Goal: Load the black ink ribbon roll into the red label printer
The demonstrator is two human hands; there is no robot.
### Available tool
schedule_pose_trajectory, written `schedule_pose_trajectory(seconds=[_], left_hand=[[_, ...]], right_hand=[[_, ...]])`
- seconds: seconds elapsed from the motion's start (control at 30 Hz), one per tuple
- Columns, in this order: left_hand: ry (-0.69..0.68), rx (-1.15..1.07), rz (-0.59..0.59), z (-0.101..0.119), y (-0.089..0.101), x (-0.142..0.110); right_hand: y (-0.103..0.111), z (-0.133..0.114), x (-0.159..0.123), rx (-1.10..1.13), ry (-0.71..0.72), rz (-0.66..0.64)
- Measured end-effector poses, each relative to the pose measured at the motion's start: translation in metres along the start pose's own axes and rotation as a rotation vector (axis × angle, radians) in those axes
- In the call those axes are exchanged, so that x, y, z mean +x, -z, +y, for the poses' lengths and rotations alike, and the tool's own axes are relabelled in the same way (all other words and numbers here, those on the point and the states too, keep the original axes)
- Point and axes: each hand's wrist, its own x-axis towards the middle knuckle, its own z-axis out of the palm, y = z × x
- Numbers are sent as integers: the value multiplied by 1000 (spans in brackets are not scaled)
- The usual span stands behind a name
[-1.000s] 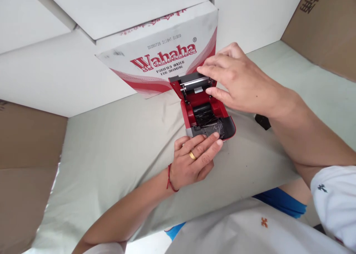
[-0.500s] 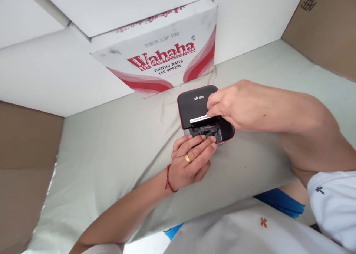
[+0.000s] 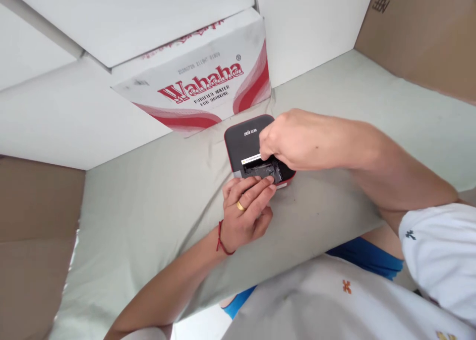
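Note:
A small black, red-edged device (image 3: 238, 141), apparently a receipt printer, lies on the cloth-covered table. Its black top carries a white brand name and a white warning strip (image 3: 251, 159). Below the strip is a dark recess with shiny clear film (image 3: 264, 170) across it. My right hand (image 3: 292, 139) is closed, fingers curled at the right part of the lid near the strip; its fingertips are partly hidden. My left hand (image 3: 247, 206), wearing a gold ring, holds the near edge, its fingertips pressed at the film.
A white and red Wahaha water carton (image 3: 208, 89) stands just behind the device. White boxes (image 3: 308, 27) line the back. Brown cardboard (image 3: 420, 42) rises at the right and more brown cardboard (image 3: 37, 231) at the left. Pale green cloth (image 3: 156, 201) covers the table, with wrinkles.
The whole view has shifted, so the device and hands appear further left. The lid's near edge looks lower against the body. Both hands remain on the device.

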Motion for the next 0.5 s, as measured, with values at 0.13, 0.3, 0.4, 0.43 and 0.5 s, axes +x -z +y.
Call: schedule_pose_trajectory(seconds=[0.13, 0.3, 0.4, 0.43, 0.5], left_hand=[[31, -93, 34, -6, 5, -3], [431, -292, 213, -38, 14, -6], [709, -626, 117, -64, 12, -11], [765, -727, 75, -71, 10, -13], [823, -850, 31, -82, 6, -17]], right_hand=[[0, 1, -12, 51, 142, -83], [-2, -2, -11, 28, 167, -156], [-5, 3, -7, 53, 183, -165], [-7, 6, -7, 54, 178, -168], [-12, 10, -7, 56, 168, -159]])
